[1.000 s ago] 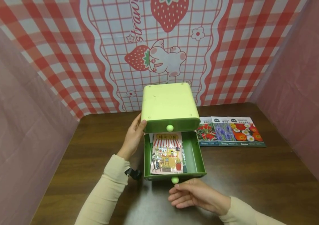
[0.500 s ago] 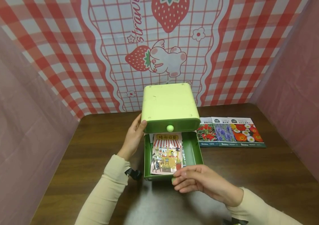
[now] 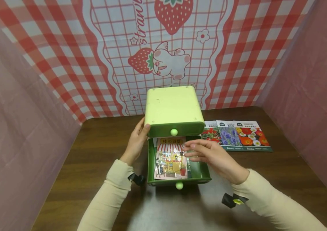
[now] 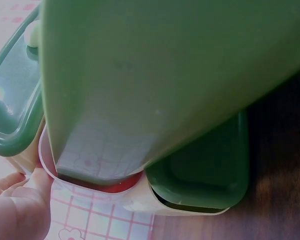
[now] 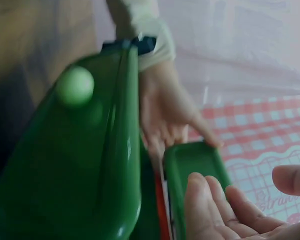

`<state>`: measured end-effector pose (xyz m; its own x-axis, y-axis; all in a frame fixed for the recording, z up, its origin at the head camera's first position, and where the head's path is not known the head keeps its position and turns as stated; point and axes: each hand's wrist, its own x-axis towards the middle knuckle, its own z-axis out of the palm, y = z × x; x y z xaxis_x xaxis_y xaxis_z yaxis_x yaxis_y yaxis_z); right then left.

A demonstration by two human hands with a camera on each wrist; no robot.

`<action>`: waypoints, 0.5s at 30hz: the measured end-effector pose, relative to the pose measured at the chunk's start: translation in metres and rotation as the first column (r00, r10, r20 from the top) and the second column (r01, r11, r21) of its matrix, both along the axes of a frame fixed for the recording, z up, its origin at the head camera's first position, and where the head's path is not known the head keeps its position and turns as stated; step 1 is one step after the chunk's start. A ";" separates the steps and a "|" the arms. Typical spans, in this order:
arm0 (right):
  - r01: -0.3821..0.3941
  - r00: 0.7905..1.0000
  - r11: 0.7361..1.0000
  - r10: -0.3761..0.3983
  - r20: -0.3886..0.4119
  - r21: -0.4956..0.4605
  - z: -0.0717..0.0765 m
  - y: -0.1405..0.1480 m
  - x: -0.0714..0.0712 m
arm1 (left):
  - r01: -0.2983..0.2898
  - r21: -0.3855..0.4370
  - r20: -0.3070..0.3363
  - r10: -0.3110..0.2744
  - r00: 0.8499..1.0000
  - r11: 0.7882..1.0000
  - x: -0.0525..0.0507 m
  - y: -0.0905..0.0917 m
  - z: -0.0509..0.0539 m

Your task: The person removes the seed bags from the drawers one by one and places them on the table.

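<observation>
A light green cabinet (image 3: 175, 106) with dark green drawers stands on the table. Its upper drawer (image 4: 12, 95) is closed, and the one below, the pulled-out drawer (image 3: 163, 183), extends toward me. Inside lies a pink illustrated seed packet (image 3: 170, 160) over other packets, mostly hidden. My left hand (image 3: 136, 141) rests against the cabinet's left side, thumb at the front corner. Over the right part of the pulled-out drawer hovers my right hand (image 3: 212, 157), holding nothing, its fingers loosely extended near the packet. In the right wrist view, my right hand (image 5: 230, 215) shows parted fingers.
Right of the cabinet, three flower seed packets (image 3: 230, 136) overlap on the brown table (image 3: 100, 166). Another drawer (image 4: 205, 165) sits closed below the pulled-out one. A strawberry-print checked cloth (image 3: 169, 61) hangs behind, with pink curtains (image 3: 305, 80) at both sides.
My right hand has left the pulled-out drawer's front knob and risen forward over the drawer's right side. My left hand and the drawer stay where they were.
</observation>
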<state>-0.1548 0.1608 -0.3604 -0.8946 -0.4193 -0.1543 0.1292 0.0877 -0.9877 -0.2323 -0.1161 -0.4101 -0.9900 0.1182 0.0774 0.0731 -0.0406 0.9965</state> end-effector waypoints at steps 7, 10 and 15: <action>-0.007 0.988 0.957 0.051 -0.143 0.290 -0.017 -0.003 -0.017 | 0.003 -0.007 -0.003 -0.003 1.000 1.000 0.000 -0.001 -0.001; 0.004 0.966 0.904 0.107 -0.235 0.428 -0.025 -0.008 -0.019 | 0.003 -0.012 -0.003 -0.003 1.000 1.000 0.000 -0.001 -0.002; 0.020 0.910 0.811 0.228 -0.346 0.585 -0.032 -0.018 -0.021 | 0.002 -0.015 -0.002 -0.002 1.000 1.000 0.001 -0.001 0.000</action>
